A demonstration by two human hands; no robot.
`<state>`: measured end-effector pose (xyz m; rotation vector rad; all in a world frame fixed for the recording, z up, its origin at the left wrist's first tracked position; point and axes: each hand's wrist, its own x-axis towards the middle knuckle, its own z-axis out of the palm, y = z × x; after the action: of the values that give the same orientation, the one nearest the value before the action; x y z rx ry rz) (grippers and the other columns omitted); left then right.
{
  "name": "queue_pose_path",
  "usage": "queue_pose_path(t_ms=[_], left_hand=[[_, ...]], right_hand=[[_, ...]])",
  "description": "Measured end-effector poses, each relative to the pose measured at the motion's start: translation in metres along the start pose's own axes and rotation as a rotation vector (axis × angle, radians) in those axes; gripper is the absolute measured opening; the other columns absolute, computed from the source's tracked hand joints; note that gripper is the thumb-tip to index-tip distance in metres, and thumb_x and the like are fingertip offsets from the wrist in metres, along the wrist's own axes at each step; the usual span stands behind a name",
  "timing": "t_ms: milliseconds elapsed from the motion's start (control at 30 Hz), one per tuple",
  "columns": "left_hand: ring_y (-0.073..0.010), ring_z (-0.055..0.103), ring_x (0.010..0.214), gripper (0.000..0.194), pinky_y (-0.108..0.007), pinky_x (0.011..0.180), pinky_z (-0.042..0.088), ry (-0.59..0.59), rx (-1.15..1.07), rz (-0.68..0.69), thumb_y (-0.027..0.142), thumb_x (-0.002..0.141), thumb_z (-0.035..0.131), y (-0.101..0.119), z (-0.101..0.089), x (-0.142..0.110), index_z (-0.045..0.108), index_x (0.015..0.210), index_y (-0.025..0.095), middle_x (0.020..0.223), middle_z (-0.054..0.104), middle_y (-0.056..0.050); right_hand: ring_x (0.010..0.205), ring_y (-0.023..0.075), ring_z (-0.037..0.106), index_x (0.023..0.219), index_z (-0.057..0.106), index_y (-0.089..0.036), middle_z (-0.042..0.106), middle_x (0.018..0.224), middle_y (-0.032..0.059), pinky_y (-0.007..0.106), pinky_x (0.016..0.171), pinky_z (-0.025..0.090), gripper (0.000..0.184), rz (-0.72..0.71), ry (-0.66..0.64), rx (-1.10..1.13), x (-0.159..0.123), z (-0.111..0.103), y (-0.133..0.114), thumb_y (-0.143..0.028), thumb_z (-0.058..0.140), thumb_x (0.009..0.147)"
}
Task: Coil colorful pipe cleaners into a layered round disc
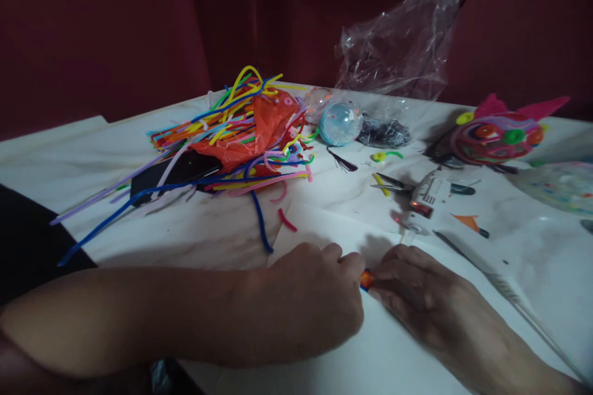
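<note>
Orange piece: a small blue-edged bit (365, 279) sits between the two hands, over the white sheet (370, 345); too covered to name further.
Right hand: (417, 284) thumb and fingers pinch its 3 o'clock end, probably to steady something so small.
Left hand: (319, 296) curled closed at its 9 o'clock end — apparently gripping too, though the fingertips are hidden.
White sheet: lies under the work, perhaps shielding the marbled table (194, 234).
Pipe cleaners: heaped (250, 120) towards 10 o'clock, likely aside to free working room.
Glue gun: (428, 194) at 1 o'clock, beside the scissors (393, 184) — both seemingly parked within easy reach.
Pink-eared decorated ball: (498, 136) stands farther off, between 1 and 2 o'clock, presumably out of harm's way.
</note>
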<state>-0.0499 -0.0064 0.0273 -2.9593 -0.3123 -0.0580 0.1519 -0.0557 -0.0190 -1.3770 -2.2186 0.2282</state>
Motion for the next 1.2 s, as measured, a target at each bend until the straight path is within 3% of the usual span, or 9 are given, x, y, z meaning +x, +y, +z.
queue_pose_path(t_ms=[300, 433, 633, 800, 1033, 1200], left_hand=[[-0.0169, 0.048, 0.068, 0.006, -0.03, 0.053, 0.036, -0.025, -0.071, -0.002, 0.017, 0.083, 0.054, -0.008, -0.004, 0.003, 0.058, 0.082, 0.014, 0.077, 0.053, -0.004], [-0.0154, 0.05, 0.07, 0.007, -0.028, 0.055, 0.037, 0.04, -0.207, -0.076, 0.018, 0.084, 0.053, -0.014, 0.012, 0.01, 0.055, 0.078, 0.014, 0.075, 0.053, -0.003], [-0.0158, 0.051, 0.067, 0.007, -0.027, 0.051, 0.035, 0.177, -0.186, -0.155, 0.019, 0.082, 0.054, -0.012, 0.034, 0.016, 0.052, 0.077, 0.015, 0.074, 0.053, -0.002], [-0.015, 0.051, 0.066, 0.006, -0.026, 0.052, 0.036, 0.168, -0.205, -0.17, 0.019, 0.082, 0.054, -0.012, 0.034, 0.016, 0.053, 0.078, 0.015, 0.075, 0.054, -0.002], [-0.0156, 0.053, 0.068, 0.004, -0.027, 0.053, 0.036, 0.163, -0.215, -0.179, 0.018, 0.081, 0.054, -0.012, 0.032, 0.015, 0.053, 0.079, 0.015, 0.075, 0.055, -0.002], [-0.0149, 0.053, 0.065, 0.011, -0.026, 0.051, 0.036, 0.146, -0.239, -0.179, 0.018, 0.083, 0.05, -0.011, 0.033, 0.016, 0.054, 0.074, 0.015, 0.073, 0.056, -0.002]], right_hand=[[0.082, 0.02, 0.054, 0.091, 0.057, -0.02, 0.052, 0.092, 0.0056, 0.028, 0.066, 0.051, 0.024, 0.07, -0.004, 0.126, -0.005, 0.007, 0.004, -0.026, 0.035, 0.094], [0.081, 0.0192, 0.054, 0.091, 0.056, -0.019, 0.052, 0.094, 0.0059, 0.028, 0.066, 0.051, 0.026, 0.053, -0.014, 0.146, -0.008, 0.01, 0.007, -0.026, 0.032, 0.096], [0.084, 0.0213, 0.053, 0.087, 0.057, -0.021, 0.052, 0.09, 0.0039, 0.029, 0.058, 0.049, 0.026, 0.008, 0.012, 0.081, -0.003, 0.004, 0.002, -0.027, 0.033, 0.094], [0.075, 0.0183, 0.054, 0.087, 0.056, -0.02, 0.051, 0.088, 0.0055, 0.026, 0.061, 0.051, 0.028, 0.045, 0.007, 0.084, -0.003, 0.006, 0.002, -0.028, 0.031, 0.097], [0.08, 0.0183, 0.056, 0.088, 0.055, -0.019, 0.053, 0.092, 0.006, 0.025, 0.066, 0.053, 0.035, 0.015, 0.003, 0.118, -0.008, 0.011, 0.01, -0.031, 0.026, 0.101], [0.077, 0.018, 0.055, 0.086, 0.059, -0.019, 0.053, 0.089, 0.0054, 0.025, 0.059, 0.052, 0.033, -0.04, 0.019, -0.005, -0.002, 0.002, 0.001, -0.025, 0.028, 0.097]])
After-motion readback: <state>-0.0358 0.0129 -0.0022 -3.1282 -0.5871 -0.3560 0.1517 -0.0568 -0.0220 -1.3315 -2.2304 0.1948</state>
